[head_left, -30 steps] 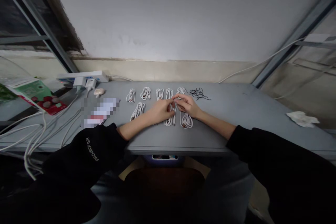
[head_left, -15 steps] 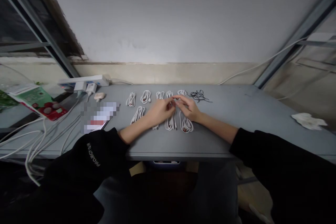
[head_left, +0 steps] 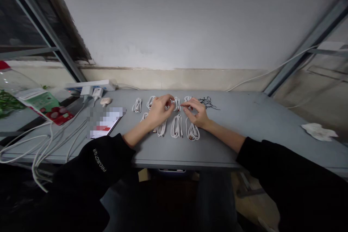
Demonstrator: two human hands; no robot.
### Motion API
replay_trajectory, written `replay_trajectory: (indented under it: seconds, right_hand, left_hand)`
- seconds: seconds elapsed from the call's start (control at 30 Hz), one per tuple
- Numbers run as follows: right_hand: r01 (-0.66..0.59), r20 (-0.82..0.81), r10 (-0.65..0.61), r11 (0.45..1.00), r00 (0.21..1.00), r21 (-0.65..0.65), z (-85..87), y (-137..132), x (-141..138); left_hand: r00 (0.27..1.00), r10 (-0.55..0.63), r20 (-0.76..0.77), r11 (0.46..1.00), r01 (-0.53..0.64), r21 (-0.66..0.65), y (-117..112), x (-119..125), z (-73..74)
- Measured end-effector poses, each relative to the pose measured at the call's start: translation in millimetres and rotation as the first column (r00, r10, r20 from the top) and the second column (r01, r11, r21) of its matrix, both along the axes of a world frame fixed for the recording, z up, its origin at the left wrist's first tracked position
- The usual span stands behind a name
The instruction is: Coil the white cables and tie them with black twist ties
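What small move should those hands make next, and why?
I'd suggest lowering the left hand and right hand toward the coiled white cable in the near row. It lies uncovered on the gray table, just on the person's side of the gap between the hands, so it seems easy to reach. Whether either hand holds anything thin, I cannot tell.

At least eight white cable bundles (head_left: 177, 127); one phone (head_left: 108, 124).

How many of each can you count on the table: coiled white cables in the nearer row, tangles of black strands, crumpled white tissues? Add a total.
Coiled white cables, nearer row: 4, one partly hidden
Black tangle: 1
Crumpled tissue: 1
Total: 6
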State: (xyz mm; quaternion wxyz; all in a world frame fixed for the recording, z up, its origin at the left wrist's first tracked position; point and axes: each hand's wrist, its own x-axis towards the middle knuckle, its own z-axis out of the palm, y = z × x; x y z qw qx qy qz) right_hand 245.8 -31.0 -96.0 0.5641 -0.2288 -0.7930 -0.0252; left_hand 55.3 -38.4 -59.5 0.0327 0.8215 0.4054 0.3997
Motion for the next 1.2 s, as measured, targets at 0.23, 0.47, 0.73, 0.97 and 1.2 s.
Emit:
replay_trajectory:
  seconds: [0.23,0.47,0.73,0.97,1.2]
  right_hand:
    - [0.005,-0.046,-0.009,0.996,0.999,-0.089,1.2,-1,-1]
    - [0.027,-0.108,-0.052,0.975,0.993,-0.219,-1.8,0,-2]
    - [0.012,-0.131,-0.042,0.975,0.99,-0.223,-1.5,-1,-1]
    - [0.013,-0.093,-0.027,0.99,0.995,-0.139,3.0,-4,-1]
    - [0.061,-0.09,-0.071,0.991,0.993,-0.116,6.8,-1,4]
  left_hand:
    - [0.965,0.244,-0.093,0.954,-0.222,0.2,21,-26,2.9]
    - [0.921,0.336,-0.197,0.938,-0.309,0.157,28,-34,4.1]
    - [0.941,0.29,-0.176,0.957,-0.286,0.05,22,-31,-0.4]
    - [0.951,0.266,-0.159,0.963,-0.269,0.003,13,-24,-2.0]
    - [0.927,0.332,-0.176,0.943,-0.332,0.031,11,-23,-1.8]
